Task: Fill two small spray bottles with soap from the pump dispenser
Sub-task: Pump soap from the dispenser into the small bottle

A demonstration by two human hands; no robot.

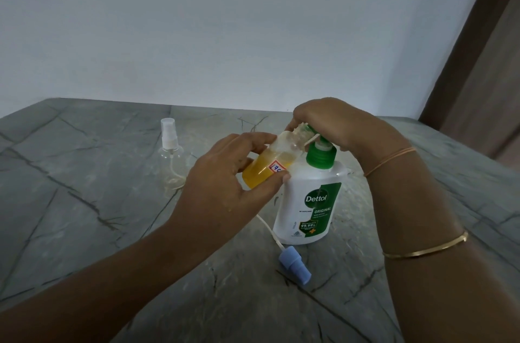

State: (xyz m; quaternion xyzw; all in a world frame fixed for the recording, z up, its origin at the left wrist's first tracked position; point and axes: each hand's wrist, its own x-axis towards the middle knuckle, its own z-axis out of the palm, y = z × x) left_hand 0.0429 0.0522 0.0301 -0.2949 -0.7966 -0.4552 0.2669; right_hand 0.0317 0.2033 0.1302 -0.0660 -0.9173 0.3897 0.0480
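at mid tabletop, left hand grips the tilted small spray bottle, roughly half full, mouth at the nozzle of the dettol pump dispenser; right hand curls over the pump head. first fill looks underway. next: keep mouth aligned, refit blue spray cap, then the empty spray bottle near the far edge.

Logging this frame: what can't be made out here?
Head view:
Whether soap is flowing into the held bottle: the right hand partly covers its mouth.
That hand's grip: fingers hidden under its own back.
The bottle's sticker: partly covered by the left hand.
Small print on the dispenser: too small.
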